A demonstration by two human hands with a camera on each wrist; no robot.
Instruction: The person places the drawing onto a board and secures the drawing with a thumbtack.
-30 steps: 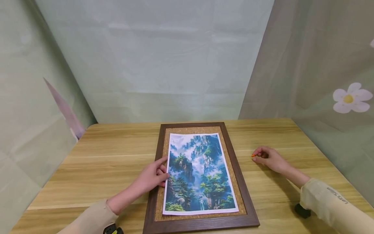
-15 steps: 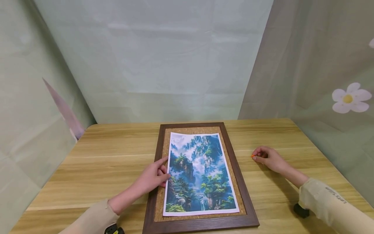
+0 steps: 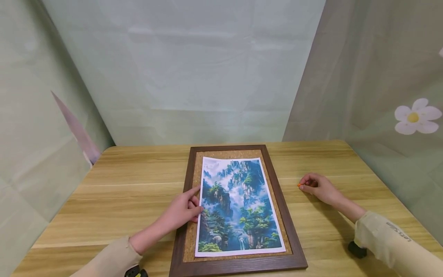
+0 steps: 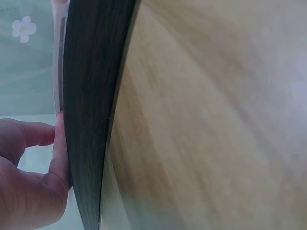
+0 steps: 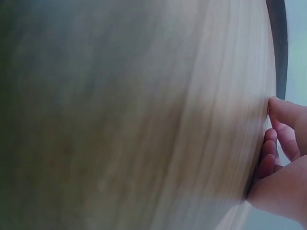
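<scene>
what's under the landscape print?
The landscape print lies on a cork backing inside the dark wooden frame, which sits flat on the table. Cork shows all round the paper's edges; the part beneath the print is covered. The left hand touches its left edge.

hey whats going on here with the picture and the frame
A person sits at a light wooden table with a dark brown wooden frame lying flat on it, its inside lined with cork. A printed mountain landscape sheet lies on the cork, slightly askew. The left hand rests on the frame's left edge, fingers touching the sheet's left side. The right hand rests on the table to the right, apart from the frame, with a small orange thing in its grip.
</scene>
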